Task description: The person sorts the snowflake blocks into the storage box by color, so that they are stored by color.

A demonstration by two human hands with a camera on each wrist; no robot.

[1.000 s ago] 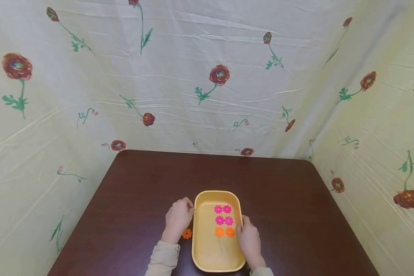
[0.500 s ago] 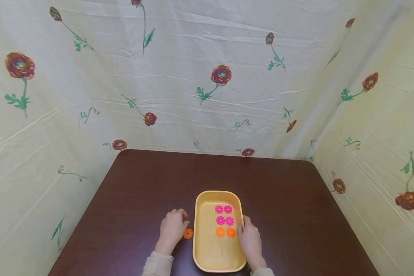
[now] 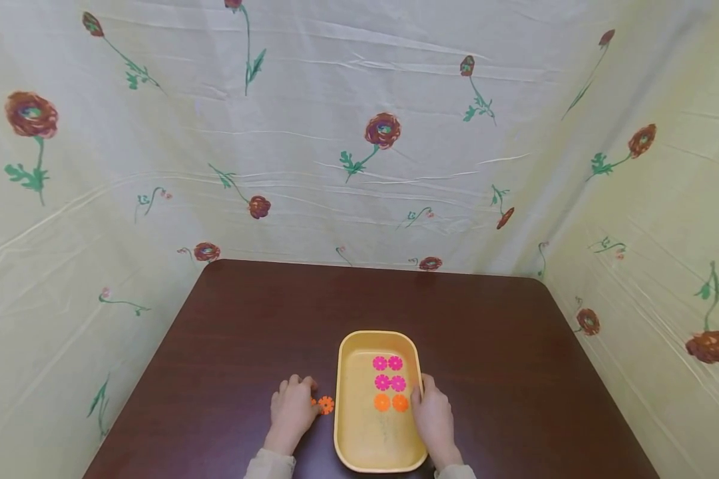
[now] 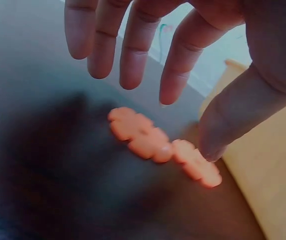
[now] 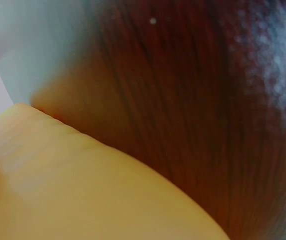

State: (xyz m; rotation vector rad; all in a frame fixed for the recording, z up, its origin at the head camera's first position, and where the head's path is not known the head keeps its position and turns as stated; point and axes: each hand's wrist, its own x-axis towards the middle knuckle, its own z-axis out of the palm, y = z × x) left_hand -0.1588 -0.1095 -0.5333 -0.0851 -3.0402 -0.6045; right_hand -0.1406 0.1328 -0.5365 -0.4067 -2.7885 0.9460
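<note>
A yellow tray (image 3: 377, 442) sits on the dark table near me. Inside it lie several pink flower pieces (image 3: 387, 372) and two orange ones (image 3: 391, 402). My left hand (image 3: 291, 409) hovers just left of the tray over two orange flower pieces (image 3: 324, 404) lying on the table. In the left wrist view these orange pieces (image 4: 138, 132) lie side by side; my thumb (image 4: 217, 135) touches the one nearest the tray wall (image 4: 272, 170), while the fingers (image 4: 133, 55) hang spread above them. My right hand (image 3: 433, 419) holds the tray's right rim, thumb on the edge.
The brown table (image 3: 275, 313) is ringed on three sides by pale floral cloth (image 3: 359, 133). The right wrist view shows only the tray's outer wall (image 5: 83, 190) and table wood (image 5: 182, 100).
My left hand has left the tray's left rim and slid back toward me, down onto the orange pieces on the table. The right hand and tray have stayed put.
</note>
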